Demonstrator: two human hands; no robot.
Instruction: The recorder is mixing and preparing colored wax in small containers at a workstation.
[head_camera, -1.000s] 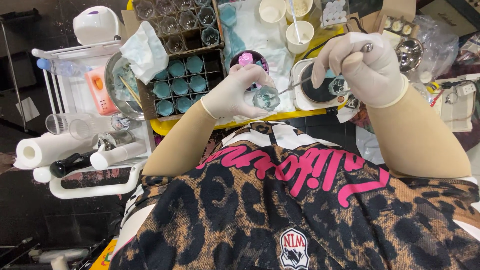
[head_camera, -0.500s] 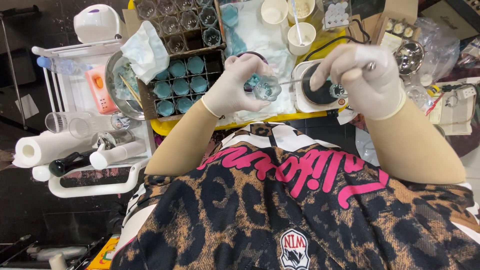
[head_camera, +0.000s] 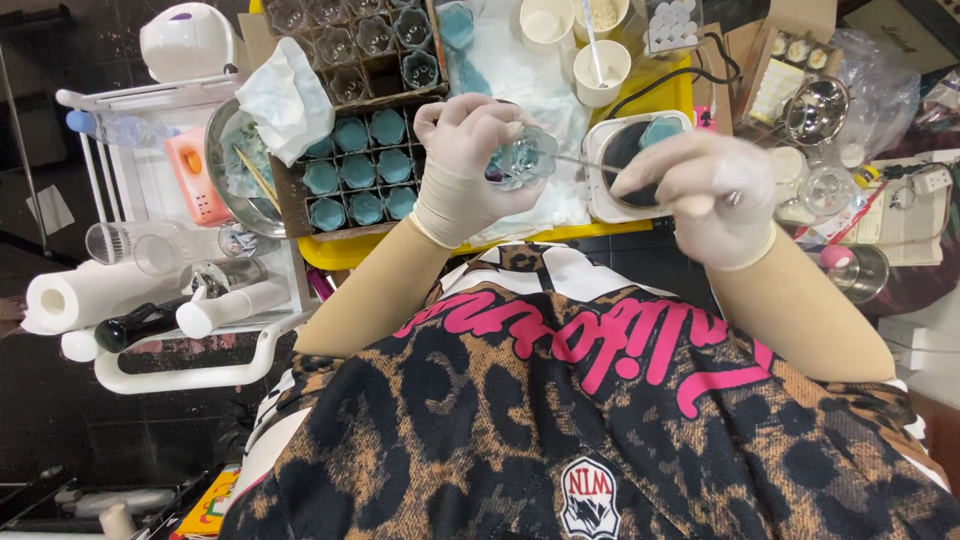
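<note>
Our left hand (head_camera: 470, 160) grips a clear glass cup (head_camera: 524, 157), our right hand (head_camera: 705, 190) pinches a thin rod (head_camera: 580, 161), beside a brown box (head_camera: 365, 180) of teal cups.

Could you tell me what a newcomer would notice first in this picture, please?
First, the two gloved hands at centre: the left hand holds a small clear glass cup, and the right hand pokes a thin metal tool into it. Just left of them sits a divided box of teal-filled cups.
</note>
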